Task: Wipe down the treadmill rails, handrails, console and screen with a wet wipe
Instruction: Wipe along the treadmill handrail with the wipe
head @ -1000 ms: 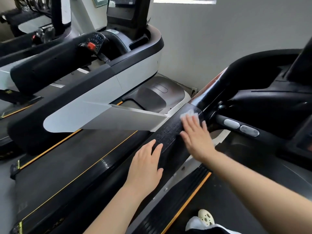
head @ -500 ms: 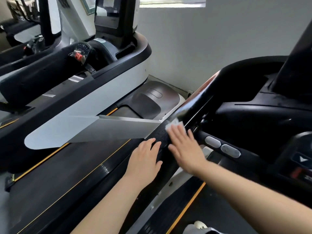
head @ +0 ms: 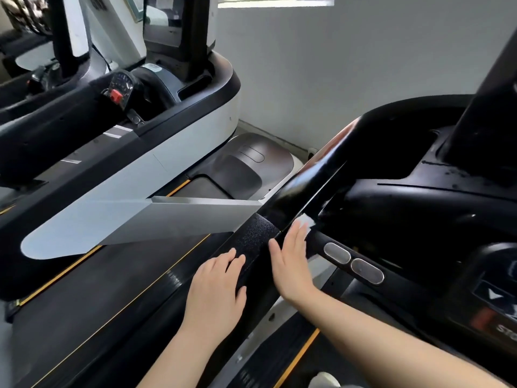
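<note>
The black left handrail [head: 253, 239] of the treadmill runs diagonally through the middle of the head view, textured below and glossy further up. My right hand [head: 293, 259] lies flat with straight fingers on the rail's inner side, pressing a white wet wipe [head: 304, 221] that shows past the fingertips. My left hand [head: 216, 287] rests flat on the rail's outer side, fingers straight, holding nothing. The black console [head: 419, 203] spreads to the right, with two oval silver sensor pads [head: 352, 261] just right of my right hand.
A second treadmill [head: 167, 152] with a white and black side panel, a red stop button [head: 115, 96] and a dark belt [head: 92, 281] stands to the left. A grey wall [head: 335, 65] is behind. A control panel [head: 495, 312] sits at the right edge.
My right hand with the wipe has slid from the top of the rail down toward me and onto its inner side. My left hand has kept its place on the rail.
</note>
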A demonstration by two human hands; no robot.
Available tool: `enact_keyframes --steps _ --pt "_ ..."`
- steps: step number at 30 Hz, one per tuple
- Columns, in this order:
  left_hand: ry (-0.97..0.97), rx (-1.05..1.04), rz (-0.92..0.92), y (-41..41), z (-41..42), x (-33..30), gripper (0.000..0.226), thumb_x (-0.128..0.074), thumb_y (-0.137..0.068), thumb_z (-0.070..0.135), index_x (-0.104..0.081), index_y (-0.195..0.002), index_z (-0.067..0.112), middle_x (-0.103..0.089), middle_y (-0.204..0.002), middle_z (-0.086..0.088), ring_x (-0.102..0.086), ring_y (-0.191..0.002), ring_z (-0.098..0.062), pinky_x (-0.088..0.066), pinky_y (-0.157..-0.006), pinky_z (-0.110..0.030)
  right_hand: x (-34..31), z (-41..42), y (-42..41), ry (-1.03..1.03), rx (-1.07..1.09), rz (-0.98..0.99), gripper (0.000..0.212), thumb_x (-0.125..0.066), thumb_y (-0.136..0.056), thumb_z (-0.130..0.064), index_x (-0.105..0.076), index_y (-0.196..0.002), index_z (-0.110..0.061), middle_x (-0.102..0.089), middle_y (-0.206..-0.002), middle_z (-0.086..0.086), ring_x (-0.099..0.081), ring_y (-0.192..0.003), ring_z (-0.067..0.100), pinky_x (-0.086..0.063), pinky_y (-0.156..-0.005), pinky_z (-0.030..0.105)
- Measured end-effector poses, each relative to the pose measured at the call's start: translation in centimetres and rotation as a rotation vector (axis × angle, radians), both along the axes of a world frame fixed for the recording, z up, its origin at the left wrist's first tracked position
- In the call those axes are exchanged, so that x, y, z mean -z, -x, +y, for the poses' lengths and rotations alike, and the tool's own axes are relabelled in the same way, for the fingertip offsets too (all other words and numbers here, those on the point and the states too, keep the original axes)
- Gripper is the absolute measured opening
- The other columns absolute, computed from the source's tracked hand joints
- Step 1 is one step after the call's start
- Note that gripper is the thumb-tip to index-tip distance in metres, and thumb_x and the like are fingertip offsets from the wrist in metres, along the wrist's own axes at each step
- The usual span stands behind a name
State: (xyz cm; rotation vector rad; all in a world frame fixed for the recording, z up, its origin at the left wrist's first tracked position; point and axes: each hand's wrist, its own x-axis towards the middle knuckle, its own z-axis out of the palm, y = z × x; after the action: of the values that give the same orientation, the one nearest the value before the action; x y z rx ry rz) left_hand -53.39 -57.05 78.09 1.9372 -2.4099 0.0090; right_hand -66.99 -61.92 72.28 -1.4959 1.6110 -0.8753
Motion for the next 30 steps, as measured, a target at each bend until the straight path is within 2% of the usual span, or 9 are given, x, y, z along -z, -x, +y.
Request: enact_keyframes --steps 3,7,11,15,17,19,21,27,30 --pt "0.012 0.026 -0.004 -0.2 0.0 -0.1 0.061 -0.089 -0.048 0.021 -0.069 -0.105 0.014 -0.068 -0.109 -0.004 -0.067 -0.089 -0.022 -0.054 -0.078 -0.036 -1.0 -4.0 1.9 -0.039 0.074 0.0 0.07 -0.03 -0.102 -0.031 0.013 -0.146 0.003 0.017 -0.155 0.019 0.018 -0.144 0.025 0.008 -0.113 0.027" --pt "0.01 0.041 0.012 -0.4 -0.1 -0.1 0.06 -0.089 -0.048 0.021 -0.07 -0.104 0.014 -0.068 -0.108 -0.004 -0.067 -0.088 -0.021 -0.054 -0.078 -0.036 -2.5 -9.4 5.8 -0.165 0.258 0.045 0.07 -0.024 -0.102 -0.04 0.01 -0.147 0.001 0.007 -0.158 0.017 0.006 -0.146 0.022 0.004 -0.116 0.034" --pt "-0.007 0.074 0.023 -0.9 -0.2 -0.2 0.063 -0.089 -0.046 0.022 -0.069 -0.105 0.014 -0.068 -0.108 -0.004 -0.067 -0.089 -0.021 -0.054 -0.078 -0.037 -1.1 -4.4 2.8 -0.173 0.091 0.244 0.066 -0.02 -0.102 -0.037 0.005 -0.149 0.001 0.012 -0.156 0.019 0.011 -0.145 0.026 0.003 -0.117 0.038" --pt "-0.034 0.136 0.025 -1.9 -0.4 -0.2 0.07 -0.088 -0.048 0.027 -0.066 -0.114 0.014 -0.066 -0.115 -0.005 -0.066 -0.096 -0.021 -0.051 -0.086 -0.039 -0.2 1.6 -1.3 -0.088 -0.035 0.142 0.071 -0.026 -0.102 -0.036 0.017 -0.145 0.001 0.019 -0.155 0.016 0.019 -0.144 0.021 0.009 -0.115 0.029" --pt "-0.059 0.174 0.014 -2.5 -0.6 -0.4 0.068 -0.083 -0.059 0.029 -0.061 -0.122 0.015 -0.061 -0.124 -0.004 -0.062 -0.106 -0.021 -0.042 -0.097 -0.039 -0.5 0.2 -1.3 -0.09 0.038 0.025 0.071 -0.027 -0.102 -0.036 0.017 -0.146 -0.003 0.02 -0.156 0.013 0.02 -0.143 0.017 0.01 -0.113 0.027" --pt "-0.07 0.214 0.055 -2.9 -0.6 -0.9 0.062 -0.069 -0.079 0.029 -0.048 -0.137 0.016 -0.047 -0.141 -0.001 -0.049 -0.125 -0.018 -0.02 -0.109 -0.033 -1.0 -1.7 -0.8 -0.08 0.132 -0.039 0.069 -0.027 -0.102 -0.035 0.016 -0.147 -0.007 0.019 -0.157 0.009 0.019 -0.143 0.014 0.009 -0.113 0.027" --pt "-0.075 0.264 0.074 -3.5 -0.7 -0.9 0.059 -0.053 -0.091 0.026 -0.032 -0.146 0.018 -0.029 -0.152 0.004 -0.032 -0.136 -0.013 -0.003 -0.11 -0.025 -0.8 -1.3 -1.3 -0.045 0.151 -0.033 0.067 -0.025 -0.102 -0.035 0.017 -0.148 -0.011 0.021 -0.157 0.006 0.022 -0.142 0.011 0.008 -0.114 0.028" --pt "-0.084 0.292 0.104 -5.0 -1.1 -0.9 0.057 -0.047 -0.095 0.021 -0.025 -0.147 0.018 -0.017 -0.156 0.003 -0.019 -0.141 -0.013 -0.003 -0.111 -0.017 -0.1 9.0 -7.3 0.096 -0.188 0.018 0.077 0.007 -0.078 -0.076 0.034 -0.133 -0.031 0.037 -0.148 -0.004 0.036 -0.134 0.003 0.017 -0.11 0.018" --pt "-0.113 0.305 0.103 -5.5 -1.2 -1.0 0.055 -0.049 -0.095 0.022 -0.029 -0.146 0.017 -0.02 -0.155 0.002 -0.022 -0.141 -0.015 -0.005 -0.11 -0.017 0.0 5.9 -5.6 0.105 -0.087 0.1 0.078 -0.002 -0.082 -0.064 0.021 -0.145 -0.023 0.028 -0.153 -0.003 0.032 -0.136 0.003 0.019 -0.109 0.019"
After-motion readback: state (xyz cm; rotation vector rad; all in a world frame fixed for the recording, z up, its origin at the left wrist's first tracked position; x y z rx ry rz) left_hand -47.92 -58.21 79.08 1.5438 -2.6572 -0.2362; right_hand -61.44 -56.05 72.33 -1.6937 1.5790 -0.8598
